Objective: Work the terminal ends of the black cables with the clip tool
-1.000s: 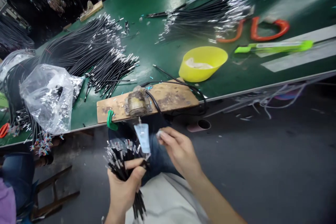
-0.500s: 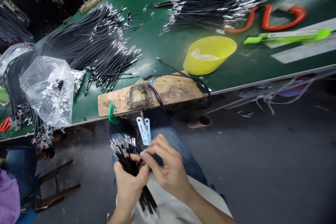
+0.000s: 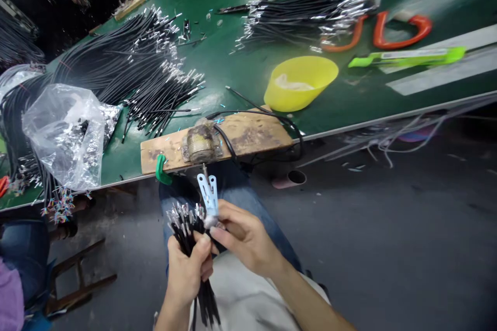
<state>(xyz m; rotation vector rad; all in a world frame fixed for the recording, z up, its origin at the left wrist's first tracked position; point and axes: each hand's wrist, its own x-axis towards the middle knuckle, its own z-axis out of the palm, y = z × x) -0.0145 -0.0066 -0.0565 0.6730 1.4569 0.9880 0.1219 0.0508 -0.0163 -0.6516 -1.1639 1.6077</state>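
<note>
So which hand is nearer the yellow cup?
Right. In the picture, the right hand is below and left of the yellow cup; the left hand, around cables, is farther left.

Dim floor point(image 3: 373, 248), glare on tabletop point(image 3: 229, 64), soft blur

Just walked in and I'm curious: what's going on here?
A person's left hand holds a bundle of black cables, silvery ends toward the green table. The right hand is beside it, with something small and whitish, too blurred to name, at its fingertips, by the light-blue clip. More cables lie on the table.
</note>
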